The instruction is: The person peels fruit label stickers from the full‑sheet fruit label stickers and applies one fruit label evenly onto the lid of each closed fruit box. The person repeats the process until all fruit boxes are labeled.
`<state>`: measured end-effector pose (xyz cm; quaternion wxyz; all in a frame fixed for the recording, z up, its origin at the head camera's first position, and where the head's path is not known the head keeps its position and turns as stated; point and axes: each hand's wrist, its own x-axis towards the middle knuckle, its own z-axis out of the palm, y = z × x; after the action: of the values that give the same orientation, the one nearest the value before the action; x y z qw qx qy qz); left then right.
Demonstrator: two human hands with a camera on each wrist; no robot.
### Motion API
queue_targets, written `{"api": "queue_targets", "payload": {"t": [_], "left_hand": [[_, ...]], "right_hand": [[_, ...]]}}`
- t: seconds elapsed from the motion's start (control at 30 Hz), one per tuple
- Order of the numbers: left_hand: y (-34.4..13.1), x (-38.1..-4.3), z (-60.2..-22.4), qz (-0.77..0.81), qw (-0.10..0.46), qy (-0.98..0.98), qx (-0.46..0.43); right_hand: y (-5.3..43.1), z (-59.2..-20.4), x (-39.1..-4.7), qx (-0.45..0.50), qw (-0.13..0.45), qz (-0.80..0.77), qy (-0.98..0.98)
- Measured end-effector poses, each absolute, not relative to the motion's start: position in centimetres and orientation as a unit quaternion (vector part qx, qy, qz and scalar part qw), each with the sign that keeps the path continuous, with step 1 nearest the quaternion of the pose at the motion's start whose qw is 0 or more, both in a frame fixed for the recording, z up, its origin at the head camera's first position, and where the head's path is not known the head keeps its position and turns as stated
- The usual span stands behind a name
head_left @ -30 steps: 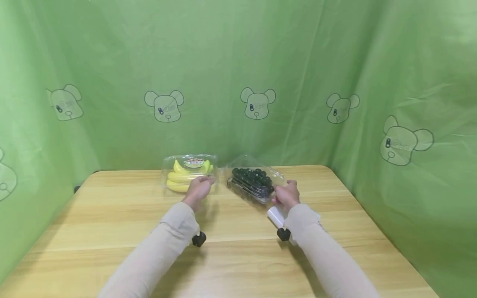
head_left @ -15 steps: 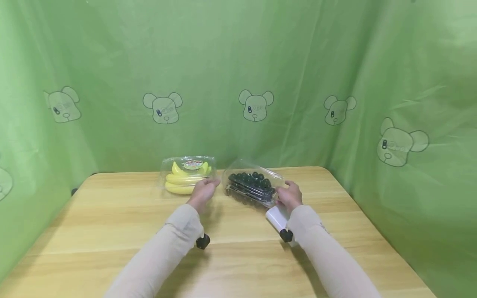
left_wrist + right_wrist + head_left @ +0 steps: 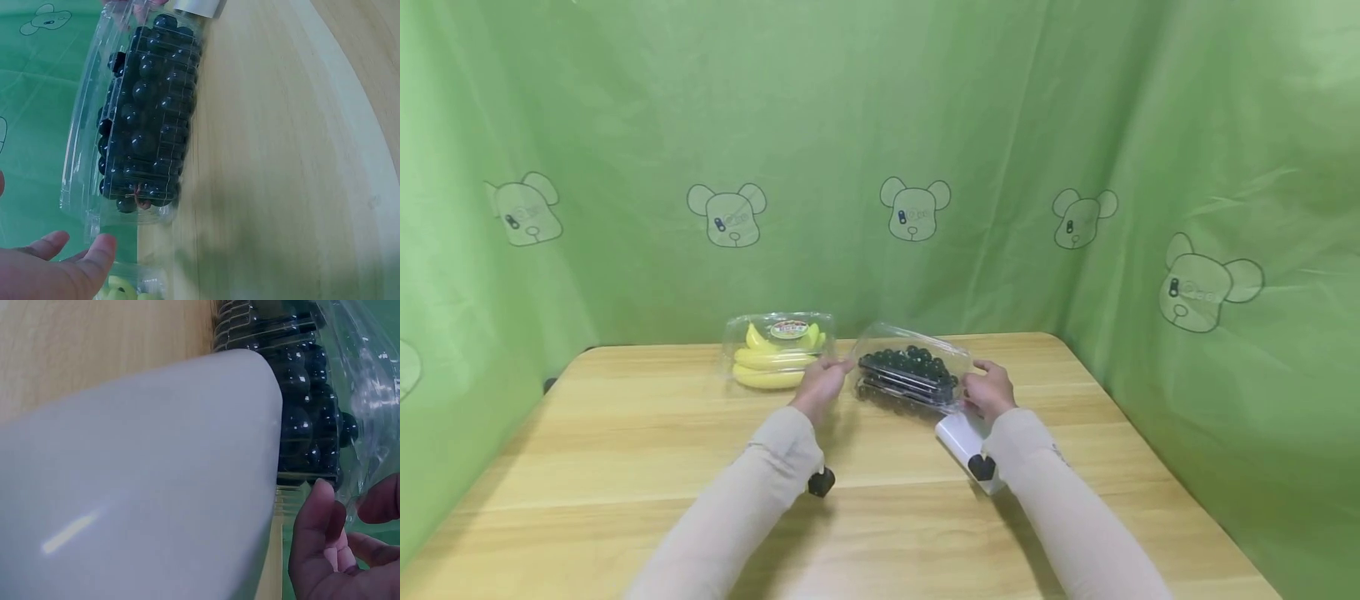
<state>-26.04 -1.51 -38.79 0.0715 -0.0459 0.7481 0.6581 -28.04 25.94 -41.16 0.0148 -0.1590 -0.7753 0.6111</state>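
Observation:
A clear plastic clamshell box of dark grapes [image 3: 910,373] stands at the far side of the table in the head view. My right hand [image 3: 990,390] grips its right end, thumb and fingers [image 3: 315,512] on either side of the clear plastic edge. My left hand [image 3: 822,387] is at the box's left end; in the left wrist view its extended fingers [image 3: 100,253] stand just short of the plastic corner. Left of that hand lies a clear box of yellow bananas [image 3: 771,367] with an oval label, partly covered by the hand in the head view.
A smooth white object [image 3: 962,442] lies on the wooden table [image 3: 880,533] below the right wrist and fills much of the right wrist view. Green curtains [image 3: 820,108] with bear-head drawings enclose the table at back and sides.
The grape box has turned so its long side faces me more squarely, with my right hand at its end. My left hand has moved right, from the bananas toward the grape box.

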Motion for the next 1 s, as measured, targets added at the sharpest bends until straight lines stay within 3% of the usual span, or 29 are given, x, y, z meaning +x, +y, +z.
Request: {"api": "queue_targets", "payload": {"t": [0.5, 1.0], "left_hand": [[-0.8, -26.7, -39.2, 0.678, 0.087, 0.729, -0.048], [-0.6, -27.3, -39.9, 0.803, 0.094, 0.587, -0.034]], "right_hand": [[26.1, -41.5, -28.4, -0.193, 0.021, 0.615, -0.764], [25.9, -42.0, -28.1, -0.192, 0.001, 0.706, -0.682]]}}
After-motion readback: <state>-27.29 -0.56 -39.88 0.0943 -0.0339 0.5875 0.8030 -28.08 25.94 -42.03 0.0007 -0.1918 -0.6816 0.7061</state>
